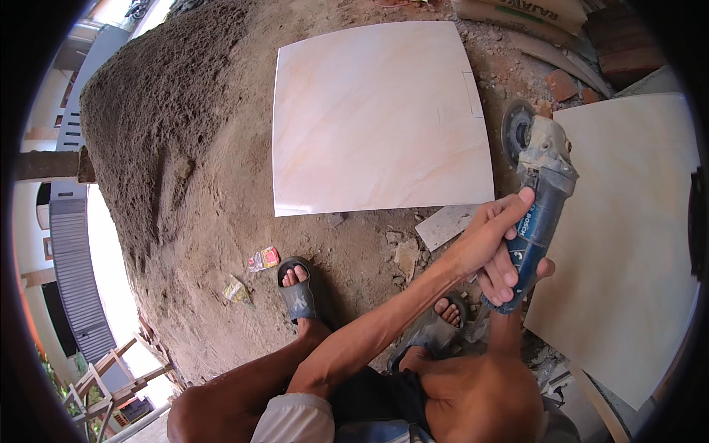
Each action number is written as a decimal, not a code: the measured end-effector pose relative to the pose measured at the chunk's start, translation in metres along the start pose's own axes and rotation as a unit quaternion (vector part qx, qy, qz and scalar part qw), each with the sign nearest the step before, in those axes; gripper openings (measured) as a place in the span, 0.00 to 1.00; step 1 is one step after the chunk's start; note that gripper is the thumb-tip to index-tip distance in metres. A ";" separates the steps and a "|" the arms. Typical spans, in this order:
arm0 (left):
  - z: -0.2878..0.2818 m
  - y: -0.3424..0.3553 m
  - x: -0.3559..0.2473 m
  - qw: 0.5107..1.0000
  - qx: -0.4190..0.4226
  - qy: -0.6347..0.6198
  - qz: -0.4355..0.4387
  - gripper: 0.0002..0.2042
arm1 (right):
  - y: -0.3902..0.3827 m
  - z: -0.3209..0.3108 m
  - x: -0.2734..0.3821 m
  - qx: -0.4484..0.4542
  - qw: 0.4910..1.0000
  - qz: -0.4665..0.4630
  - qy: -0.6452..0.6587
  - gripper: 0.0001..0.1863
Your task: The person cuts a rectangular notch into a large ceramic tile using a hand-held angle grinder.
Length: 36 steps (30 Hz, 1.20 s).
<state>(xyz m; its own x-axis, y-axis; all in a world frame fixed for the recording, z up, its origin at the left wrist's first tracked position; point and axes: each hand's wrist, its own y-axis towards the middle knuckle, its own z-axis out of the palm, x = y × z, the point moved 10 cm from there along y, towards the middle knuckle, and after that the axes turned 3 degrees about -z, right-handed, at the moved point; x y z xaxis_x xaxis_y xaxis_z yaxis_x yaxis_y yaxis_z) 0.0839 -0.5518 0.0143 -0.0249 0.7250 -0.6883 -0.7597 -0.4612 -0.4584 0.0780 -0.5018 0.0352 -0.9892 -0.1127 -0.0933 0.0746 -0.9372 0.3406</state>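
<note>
My left hand (487, 232) grips the angle grinder (540, 192) near its middle, thumb along the body. My right hand (502, 280) wraps around the lower end of its blue handle. The grinder is raised over the ground, with its dusty head and cutting disc (517, 133) pointing up, between two pale marbled tiles. One tile (377, 118) lies ahead of me with short dark lines marked near its right edge; the other (613, 244) is at the right, partly behind the grinder.
A dark sand pile (159, 88) rises at left. Rubble (406, 255), a tile offcut (443, 221) and wrappers (263, 258) lie near my sandalled feet. Sacks (517, 15) and broken bricks (561, 85) sit at the back right. A wooden frame (111, 376) stands at lower left.
</note>
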 end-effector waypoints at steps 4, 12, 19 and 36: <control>0.014 -0.026 0.001 0.992 0.015 0.014 -0.125 0.40 | -0.009 0.012 -0.005 -0.027 0.998 -0.046 -0.040 0.36; -0.002 -0.011 0.017 0.988 -0.039 0.048 -0.145 0.52 | -0.015 0.010 -0.005 -0.174 0.971 -0.107 -0.122 0.37; -0.086 -0.001 -0.039 0.977 -0.174 0.115 0.043 0.51 | 0.010 -0.014 0.037 -0.417 0.718 0.035 -0.556 0.37; -0.162 0.089 -0.089 0.942 -0.246 0.200 0.107 0.42 | 0.097 -0.118 0.095 -0.389 0.497 0.081 -0.771 0.37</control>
<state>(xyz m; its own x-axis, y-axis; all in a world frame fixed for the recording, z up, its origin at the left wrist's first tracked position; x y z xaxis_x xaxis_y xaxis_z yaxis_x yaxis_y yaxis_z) 0.1242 -0.7405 -0.0560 0.1789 0.3827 -0.9064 -0.3690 -0.8279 -0.4224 0.0057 -0.6427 -0.0510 0.1629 -0.3829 0.9093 -0.3991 -0.8684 -0.2942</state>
